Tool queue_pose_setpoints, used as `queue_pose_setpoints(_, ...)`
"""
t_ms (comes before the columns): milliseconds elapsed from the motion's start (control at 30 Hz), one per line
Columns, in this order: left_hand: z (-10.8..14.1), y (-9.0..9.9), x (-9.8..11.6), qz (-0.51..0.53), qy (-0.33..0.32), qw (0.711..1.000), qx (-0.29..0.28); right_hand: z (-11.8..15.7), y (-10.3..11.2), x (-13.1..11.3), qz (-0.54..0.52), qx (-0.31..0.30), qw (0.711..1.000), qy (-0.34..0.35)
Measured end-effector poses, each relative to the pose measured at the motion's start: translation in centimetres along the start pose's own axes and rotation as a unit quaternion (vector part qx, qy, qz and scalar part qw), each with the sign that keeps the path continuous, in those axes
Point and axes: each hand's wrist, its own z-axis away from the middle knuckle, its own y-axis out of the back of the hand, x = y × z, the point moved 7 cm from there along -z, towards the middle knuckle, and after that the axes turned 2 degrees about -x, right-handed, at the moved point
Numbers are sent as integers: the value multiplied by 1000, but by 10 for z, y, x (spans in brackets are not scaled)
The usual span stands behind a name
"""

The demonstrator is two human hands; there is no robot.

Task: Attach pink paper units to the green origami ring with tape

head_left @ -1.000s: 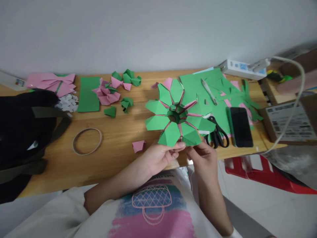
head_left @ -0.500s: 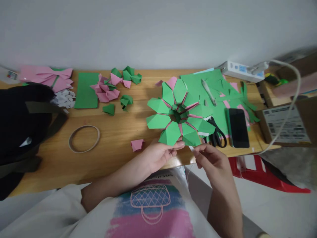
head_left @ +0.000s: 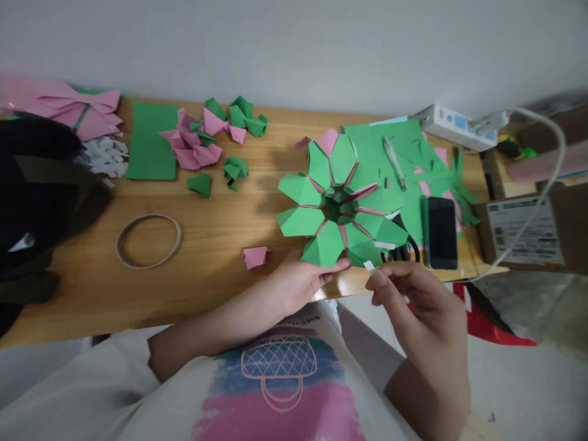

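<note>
My left hand [head_left: 305, 278] grips the near-left side of a green and pink folded-paper flower [head_left: 324, 242], its fingers partly hidden under the petals. The flower is held above the table, with a round opening in its middle. Between the thumb and fingers of my right hand [head_left: 413, 300] is a small white paper strip [head_left: 369, 266], close to the flower's near petal. Another white strip [head_left: 384, 245] lies along a right-hand petal. A pink folded-paper piece [head_left: 255, 257] rests on the table left of my left hand.
Scissors [head_left: 404, 245], a craft knife [head_left: 394, 162], a phone [head_left: 441, 233] and green sheets [head_left: 367, 131] lie at the right, near a power strip [head_left: 454, 127]. Folded pieces [head_left: 195, 150], a tape ring [head_left: 149, 241] and a black bag [head_left: 37, 202] are left.
My right hand has moved right and slightly away from the flower's edge, with the white strip now showing at its fingertips. My left hand still holds the flower. The view has shifted a little.
</note>
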Motion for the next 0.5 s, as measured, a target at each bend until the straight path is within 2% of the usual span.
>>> queue_pose_setpoints(133, -1, 4, 3, -28, -29, 999, -5, -3, -5, -4, 21, -6, 1000, -1)
queue_pose_setpoints(333, -2, 8, 7, -111, -58, 992, 14, -13, -12, -22, 177, -86, 980, 42)
queue_pose_setpoints(500, 3, 9, 12, -114, -85, 989, 43, -19, -14, -27, 236, -85, 967, 55)
